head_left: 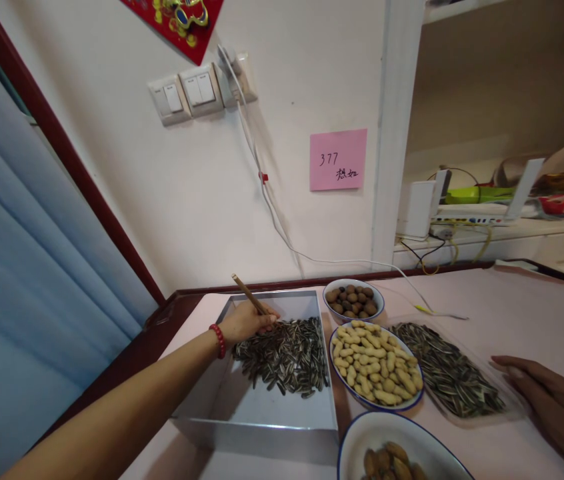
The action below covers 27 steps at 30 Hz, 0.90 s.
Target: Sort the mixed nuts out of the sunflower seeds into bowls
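My left hand [249, 323], with a red bead bracelet on its wrist, reaches into a shallow silver-grey box [257, 417]. Its fingers are closed around brown wooden chopsticks [248, 292], whose upper ends point up and left; the lower ends are hidden among dark striped sunflower seeds [287, 357] spread in the box. At the right, my right hand [555, 403] has its fingers stretched out beside a clear plastic tray [512, 417] heaped with more sunflower seeds [452, 373]. Its fingertips are at the tray's edge; whether they touch it I cannot tell.
Between box and tray stand a bowl of peanuts [375, 363], a smaller bowl of round brown nuts [352, 301] and a nearer bowl of oval brown nuts [392, 463], cut off below. A white cable [352, 261] crosses the table's back. A router [472, 217] sits on the shelf.
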Each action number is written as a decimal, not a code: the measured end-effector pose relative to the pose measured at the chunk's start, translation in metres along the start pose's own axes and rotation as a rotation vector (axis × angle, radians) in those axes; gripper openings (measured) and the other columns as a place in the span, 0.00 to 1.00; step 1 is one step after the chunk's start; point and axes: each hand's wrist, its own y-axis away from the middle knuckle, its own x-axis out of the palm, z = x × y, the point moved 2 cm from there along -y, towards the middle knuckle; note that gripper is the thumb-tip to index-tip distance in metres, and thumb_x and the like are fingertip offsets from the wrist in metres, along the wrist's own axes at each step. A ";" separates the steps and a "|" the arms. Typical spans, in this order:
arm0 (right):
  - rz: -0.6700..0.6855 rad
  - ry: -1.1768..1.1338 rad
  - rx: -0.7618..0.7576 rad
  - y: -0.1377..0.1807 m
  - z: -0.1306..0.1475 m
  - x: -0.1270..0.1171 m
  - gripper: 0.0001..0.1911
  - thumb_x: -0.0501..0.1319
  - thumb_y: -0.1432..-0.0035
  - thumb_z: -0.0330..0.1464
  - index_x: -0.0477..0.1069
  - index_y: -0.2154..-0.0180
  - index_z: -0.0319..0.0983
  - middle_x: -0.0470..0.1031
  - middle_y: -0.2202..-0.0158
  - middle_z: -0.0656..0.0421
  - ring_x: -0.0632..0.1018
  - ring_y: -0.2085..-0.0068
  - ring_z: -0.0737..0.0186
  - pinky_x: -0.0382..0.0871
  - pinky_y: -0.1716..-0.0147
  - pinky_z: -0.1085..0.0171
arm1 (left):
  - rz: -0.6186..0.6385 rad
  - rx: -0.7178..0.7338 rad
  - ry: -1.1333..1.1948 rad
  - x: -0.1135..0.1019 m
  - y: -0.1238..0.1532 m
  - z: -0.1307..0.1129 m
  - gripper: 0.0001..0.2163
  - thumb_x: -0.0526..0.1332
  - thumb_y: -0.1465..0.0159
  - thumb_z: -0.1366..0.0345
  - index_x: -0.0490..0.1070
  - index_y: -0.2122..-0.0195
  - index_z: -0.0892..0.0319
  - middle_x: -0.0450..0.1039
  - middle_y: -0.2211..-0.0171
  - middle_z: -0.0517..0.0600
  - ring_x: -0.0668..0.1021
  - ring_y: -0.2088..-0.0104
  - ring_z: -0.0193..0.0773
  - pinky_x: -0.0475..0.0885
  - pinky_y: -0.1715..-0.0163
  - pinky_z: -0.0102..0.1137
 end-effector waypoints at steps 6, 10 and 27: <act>0.032 0.022 -0.005 0.000 -0.001 -0.001 0.26 0.49 0.47 0.55 0.75 0.56 0.53 0.77 0.47 0.60 0.74 0.43 0.48 0.65 0.44 0.53 | -0.072 -0.033 0.021 0.006 -0.001 0.003 0.03 0.68 0.47 0.72 0.78 0.74 0.58 0.78 0.78 0.47 0.80 0.73 0.40 0.75 0.69 0.32; 0.017 -0.006 -0.006 0.000 0.003 -0.002 0.25 0.50 0.48 0.55 0.76 0.59 0.53 0.78 0.49 0.59 0.75 0.44 0.46 0.67 0.46 0.51 | -0.067 -0.066 0.059 0.007 -0.003 0.002 0.03 0.68 0.46 0.71 0.76 0.75 0.59 0.78 0.79 0.47 0.80 0.75 0.39 0.76 0.70 0.32; 0.042 -0.002 -0.031 0.000 0.002 0.001 0.27 0.48 0.48 0.55 0.75 0.57 0.51 0.76 0.46 0.58 0.73 0.41 0.49 0.66 0.44 0.54 | 0.009 -0.093 0.145 0.003 0.008 -0.002 0.04 0.70 0.47 0.68 0.78 0.70 0.60 0.80 0.77 0.47 0.81 0.73 0.36 0.76 0.69 0.28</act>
